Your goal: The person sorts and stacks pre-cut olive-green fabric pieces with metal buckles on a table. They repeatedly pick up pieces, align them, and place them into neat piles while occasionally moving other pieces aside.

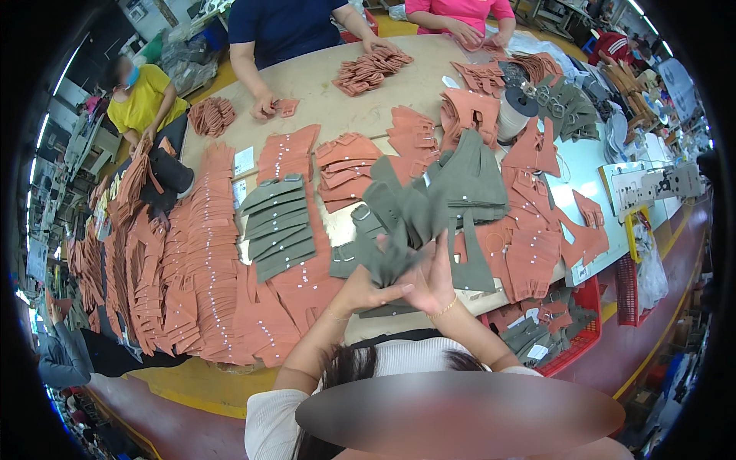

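Observation:
Between my two hands a bunch of dark green cut fabric pieces is held up over the near part of the table, partly smeared by motion. My left hand is closed round its lower end. Against its right side presses my right hand, palm toward the bunch and thumb near the left fingers. A stack of green pieces lies just beyond on the right, and a fanned row of green pieces with buckles lies to the left. Under the hands, more green fabric is partly hidden.
Long overlapping rows of rust-orange pieces cover the table's left side. Orange buckled pieces lie right. A thread cone stands behind. Below the right edge sits a red crate. Two co-workers' hands work across the table.

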Available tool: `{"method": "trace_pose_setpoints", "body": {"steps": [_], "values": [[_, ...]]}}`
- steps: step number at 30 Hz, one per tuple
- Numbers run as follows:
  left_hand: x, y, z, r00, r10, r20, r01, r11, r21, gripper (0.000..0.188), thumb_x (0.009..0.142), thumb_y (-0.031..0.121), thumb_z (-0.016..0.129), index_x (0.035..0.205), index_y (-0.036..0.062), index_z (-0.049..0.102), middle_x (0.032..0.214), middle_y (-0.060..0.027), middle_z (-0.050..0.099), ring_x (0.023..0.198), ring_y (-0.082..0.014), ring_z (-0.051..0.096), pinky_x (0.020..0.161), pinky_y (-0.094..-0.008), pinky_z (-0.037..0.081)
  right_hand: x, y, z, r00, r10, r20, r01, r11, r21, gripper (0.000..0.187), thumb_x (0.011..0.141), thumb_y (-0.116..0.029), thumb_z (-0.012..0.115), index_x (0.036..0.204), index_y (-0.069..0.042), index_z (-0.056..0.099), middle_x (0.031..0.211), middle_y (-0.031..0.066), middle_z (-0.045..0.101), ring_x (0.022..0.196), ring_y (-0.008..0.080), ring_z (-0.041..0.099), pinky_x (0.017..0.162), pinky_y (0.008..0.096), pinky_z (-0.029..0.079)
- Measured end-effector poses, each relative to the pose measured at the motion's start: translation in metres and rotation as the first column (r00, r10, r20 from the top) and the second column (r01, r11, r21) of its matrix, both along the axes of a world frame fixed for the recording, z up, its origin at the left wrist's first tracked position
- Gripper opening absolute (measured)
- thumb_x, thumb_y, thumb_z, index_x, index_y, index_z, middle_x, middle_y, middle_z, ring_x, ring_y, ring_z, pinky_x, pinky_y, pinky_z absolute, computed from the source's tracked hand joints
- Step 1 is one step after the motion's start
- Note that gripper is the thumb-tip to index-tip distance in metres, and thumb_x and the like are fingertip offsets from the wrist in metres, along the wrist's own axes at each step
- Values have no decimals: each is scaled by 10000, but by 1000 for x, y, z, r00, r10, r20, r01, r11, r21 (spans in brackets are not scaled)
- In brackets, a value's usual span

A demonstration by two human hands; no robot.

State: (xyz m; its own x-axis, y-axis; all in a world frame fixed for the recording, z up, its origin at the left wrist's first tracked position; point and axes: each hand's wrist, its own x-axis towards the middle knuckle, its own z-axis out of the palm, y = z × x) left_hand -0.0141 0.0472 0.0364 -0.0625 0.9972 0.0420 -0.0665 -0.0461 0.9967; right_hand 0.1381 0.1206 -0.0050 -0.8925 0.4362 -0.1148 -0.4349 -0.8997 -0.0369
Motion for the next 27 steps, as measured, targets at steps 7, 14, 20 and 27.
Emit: {"method": "trace_pose_setpoints", "body": {"steps": [7, 14, 20, 27], "values": [[4, -7, 5, 842, -19, -539, 49, 998, 41, 798, 600, 181, 855, 1316, 82, 517, 1201, -181, 545, 1121, -374, 527, 995, -428, 427, 7, -1, -31, 960, -265, 86, 74, 542, 837, 500, 1028, -395, 377, 1414, -79, 392, 1402, 116, 489, 1290, 252, 497, 1074, 394, 451], [17, -9, -30, 956, 1, -293, -6, 1000, -16, 686, 771, 142, 764, 1378, 61, 453, 1295, -210, 522, 1237, -362, 513, 1036, -453, 428, 15, -5, -16, 991, 8, -133, -13, 999, -33, 353, 1019, -319, 454, 1256, -76, 553, 1267, 98, 598, 1135, 261, 606, 1032, 445, 473], [-5, -6, -26, 647, 327, 689, -128, 937, -325, 590, 866, 268, 599, 1381, 15, 459, 1311, -172, 575, 1185, -331, 593, 1024, -484, 482, 27, 2, 14, 862, -283, 420, 98, 907, 410, 854, 904, -165, 712, 1530, -205, 133, 1434, 59, 379, 1319, 258, 440, 1073, 472, 399], [1, -7, -20, 318, 313, 895, 113, 925, -363, 648, 858, 398, 569, 1388, 42, 454, 1358, -190, 536, 1182, -393, 576, 984, -592, 479, 27, 17, 3, 833, -468, 295, 69, 617, 784, 1369, 686, -240, 917, 1576, -216, -123, 1624, 130, 82, 1492, 269, 185, 1169, 444, 281]]}}
